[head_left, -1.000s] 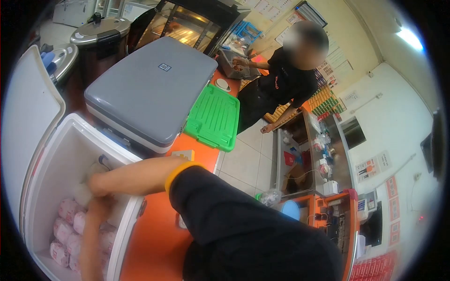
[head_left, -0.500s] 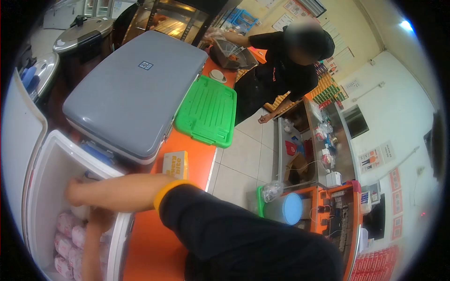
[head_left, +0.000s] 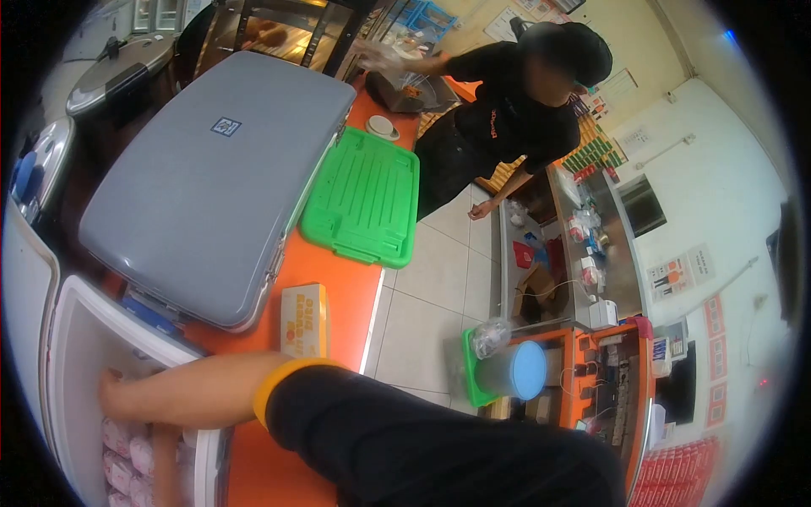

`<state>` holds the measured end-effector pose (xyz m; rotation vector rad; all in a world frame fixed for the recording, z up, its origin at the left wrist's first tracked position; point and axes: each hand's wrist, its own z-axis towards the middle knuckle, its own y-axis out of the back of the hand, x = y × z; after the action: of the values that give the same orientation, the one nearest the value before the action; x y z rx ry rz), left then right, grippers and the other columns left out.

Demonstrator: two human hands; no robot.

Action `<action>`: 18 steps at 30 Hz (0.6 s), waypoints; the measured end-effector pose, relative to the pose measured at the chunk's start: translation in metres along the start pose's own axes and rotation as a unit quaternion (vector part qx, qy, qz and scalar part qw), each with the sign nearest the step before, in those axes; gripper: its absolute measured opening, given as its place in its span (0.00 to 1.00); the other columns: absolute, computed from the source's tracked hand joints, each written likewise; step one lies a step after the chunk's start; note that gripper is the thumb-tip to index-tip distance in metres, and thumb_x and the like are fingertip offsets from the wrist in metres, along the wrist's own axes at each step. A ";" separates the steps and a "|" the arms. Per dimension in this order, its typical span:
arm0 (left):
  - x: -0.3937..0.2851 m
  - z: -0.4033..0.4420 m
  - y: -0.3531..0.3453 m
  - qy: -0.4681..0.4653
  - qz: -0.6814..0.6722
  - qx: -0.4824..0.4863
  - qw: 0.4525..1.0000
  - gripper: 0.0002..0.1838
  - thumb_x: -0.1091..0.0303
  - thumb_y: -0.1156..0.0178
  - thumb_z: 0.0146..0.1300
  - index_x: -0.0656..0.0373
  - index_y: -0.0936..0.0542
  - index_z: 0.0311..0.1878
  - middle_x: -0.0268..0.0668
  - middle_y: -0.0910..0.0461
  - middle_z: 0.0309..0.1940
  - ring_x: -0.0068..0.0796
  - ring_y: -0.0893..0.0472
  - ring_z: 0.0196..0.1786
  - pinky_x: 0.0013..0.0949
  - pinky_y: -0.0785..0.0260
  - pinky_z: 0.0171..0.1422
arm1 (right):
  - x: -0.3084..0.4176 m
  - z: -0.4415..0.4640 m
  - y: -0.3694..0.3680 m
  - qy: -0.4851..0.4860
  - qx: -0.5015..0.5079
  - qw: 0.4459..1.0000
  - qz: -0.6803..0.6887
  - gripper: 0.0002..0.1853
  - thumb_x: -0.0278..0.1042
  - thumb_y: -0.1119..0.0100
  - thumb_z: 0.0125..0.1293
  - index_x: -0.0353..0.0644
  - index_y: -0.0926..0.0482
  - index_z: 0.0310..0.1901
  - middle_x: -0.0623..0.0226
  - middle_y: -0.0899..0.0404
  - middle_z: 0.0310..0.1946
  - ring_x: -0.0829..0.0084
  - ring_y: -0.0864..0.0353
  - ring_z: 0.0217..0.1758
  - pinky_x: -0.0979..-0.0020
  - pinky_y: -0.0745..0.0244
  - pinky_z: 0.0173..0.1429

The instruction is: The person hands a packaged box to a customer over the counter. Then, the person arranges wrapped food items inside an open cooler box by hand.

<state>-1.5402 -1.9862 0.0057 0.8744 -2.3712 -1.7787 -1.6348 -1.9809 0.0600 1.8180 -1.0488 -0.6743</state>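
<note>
My right hand (head_left: 112,392) reaches into the white open box (head_left: 80,317), close to its inner wall. Its fingers are out of sight, so I cannot tell what it touches. My left forearm (head_left: 166,465) comes up from below into the same box. The left hand is hidden behind the right forearm. Several round packages (head_left: 118,469) in pink-and-white wrapping lie in the box beneath my arms. A yellow and white carton (head_left: 305,319) stands on the orange counter (head_left: 338,291), beyond my right forearm.
A large grey case (head_left: 220,177) and a green lid (head_left: 363,196) take up the counter. Another person (head_left: 515,110) in black stands across it, a gloved hand near a dark tray (head_left: 395,91). A blue-lidded bucket (head_left: 515,372) is on the far side.
My view has shifted, and the case and carton show more to the left. My left hand, partly visible earlier, is now behind my right forearm. The other person's head has turned.
</note>
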 end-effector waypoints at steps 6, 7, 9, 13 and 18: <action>0.003 0.010 -0.004 0.030 -0.038 -0.026 0.998 0.29 0.61 0.38 0.54 0.61 0.29 0.60 0.50 0.29 0.60 0.49 0.32 0.64 0.49 0.43 0.71 | 0.002 -0.004 0.005 -0.006 0.013 1.000 0.023 0.21 0.49 0.35 0.54 0.52 0.17 0.49 0.64 0.19 0.49 0.61 0.24 0.51 0.53 0.31 0.47; 0.006 0.010 -0.006 0.032 -0.050 -0.040 0.997 0.30 0.61 0.38 0.54 0.61 0.29 0.60 0.51 0.30 0.60 0.49 0.32 0.64 0.48 0.43 0.71 | 0.005 -0.001 0.005 -0.001 0.004 1.000 0.021 0.21 0.48 0.35 0.54 0.51 0.17 0.49 0.64 0.19 0.49 0.61 0.23 0.50 0.53 0.30 0.47; 0.014 0.003 -0.011 0.040 -0.082 -0.072 0.993 0.31 0.61 0.37 0.53 0.61 0.30 0.60 0.51 0.30 0.60 0.49 0.32 0.65 0.48 0.43 0.71 | 0.023 -0.008 0.012 -0.115 0.046 0.992 -0.040 0.20 0.47 0.39 0.57 0.50 0.17 0.49 0.61 0.19 0.51 0.57 0.23 0.53 0.48 0.29 0.53; 0.026 0.002 -0.039 0.023 -0.151 -0.190 0.970 0.32 0.62 0.35 0.52 0.62 0.30 0.61 0.51 0.31 0.61 0.50 0.33 0.65 0.48 0.43 0.71 | -0.033 -0.069 0.009 0.016 -0.256 0.959 0.119 0.09 0.36 0.40 0.53 0.42 0.14 0.29 0.51 0.17 0.32 0.53 0.17 0.37 0.50 0.23 0.44; 0.019 -0.009 -0.005 0.100 -0.087 -0.100 0.986 0.33 0.64 0.33 0.51 0.59 0.30 0.62 0.47 0.33 0.63 0.51 0.34 0.65 0.45 0.40 0.70 | -0.077 -0.100 0.060 -0.011 -0.265 0.946 0.187 0.13 0.25 0.46 0.58 0.49 0.18 0.43 0.62 0.16 0.39 0.58 0.19 0.48 0.58 0.24 0.50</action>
<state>-1.5510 -2.0033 -0.0008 1.1974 -2.0091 -1.8494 -1.6167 -1.8848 0.1592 1.1139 -1.0637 -0.6649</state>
